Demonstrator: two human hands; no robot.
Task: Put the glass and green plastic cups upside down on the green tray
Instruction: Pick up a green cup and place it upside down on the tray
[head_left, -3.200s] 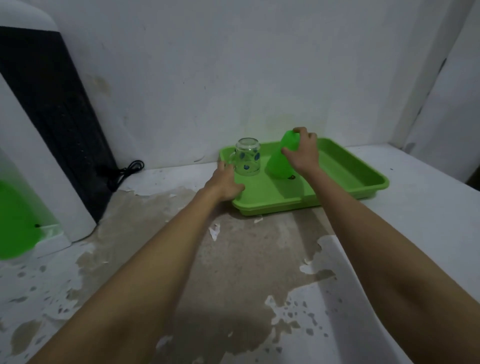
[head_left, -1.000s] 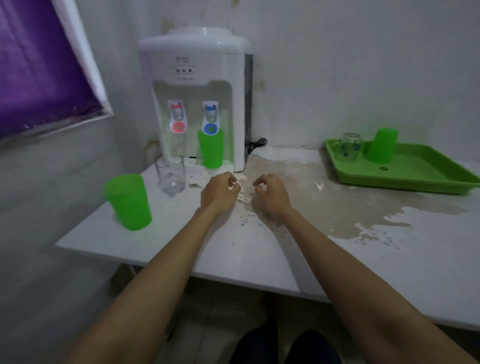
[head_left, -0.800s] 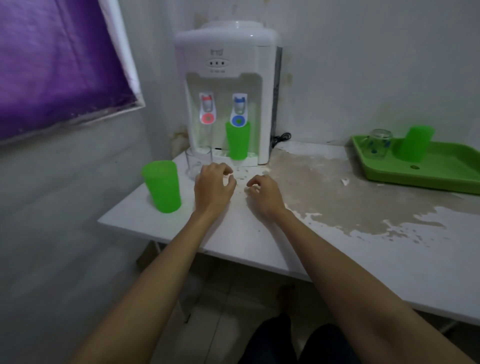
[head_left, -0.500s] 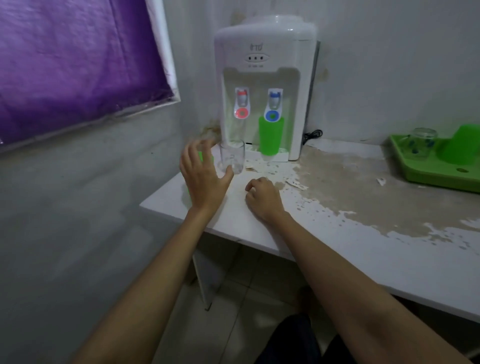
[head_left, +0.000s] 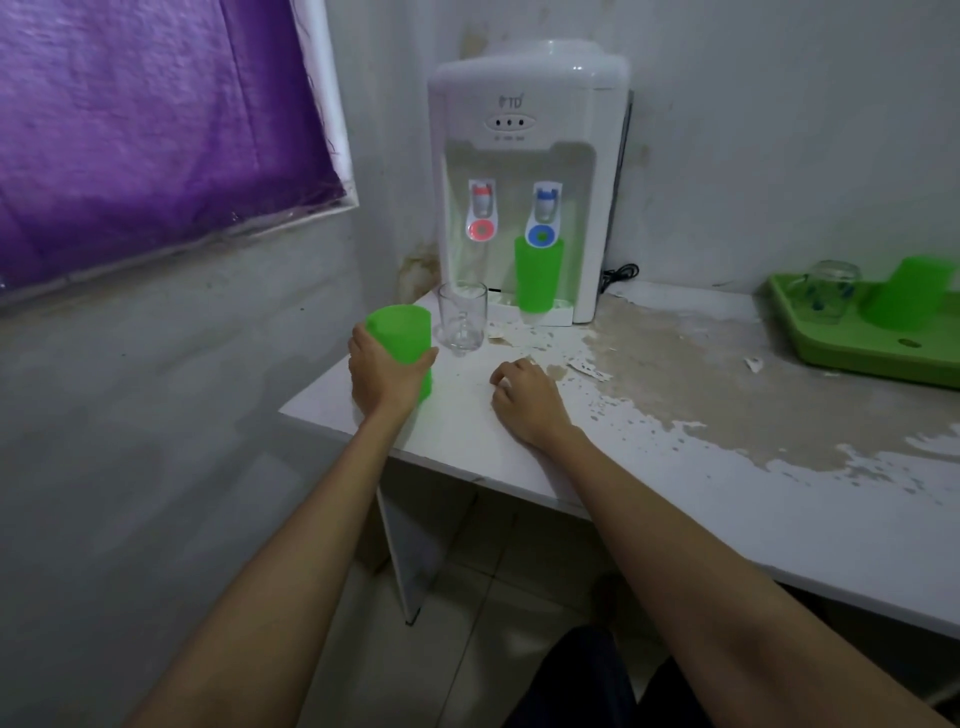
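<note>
I am wrapping my left hand (head_left: 384, 375) around the upright green cup (head_left: 402, 339) at the bench (head_left: 727, 519) corner; that grip is closing on its wall. My right hand (head_left: 524, 397) is resting curled, holding nothing. The plastic is probably light and squeezable, so mid-body suits; the glass (head_left: 462, 322) beside it is looking fragile.

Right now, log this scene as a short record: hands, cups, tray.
left hand: wrapped around green cup at the table's left corner
right hand: curled, resting on table, holding nothing
clear glass: upright, beside the held cup
second green cup: under dispenser's blue tap
green tray: far right, holds patterned glass and another green cup, both inverted
</note>
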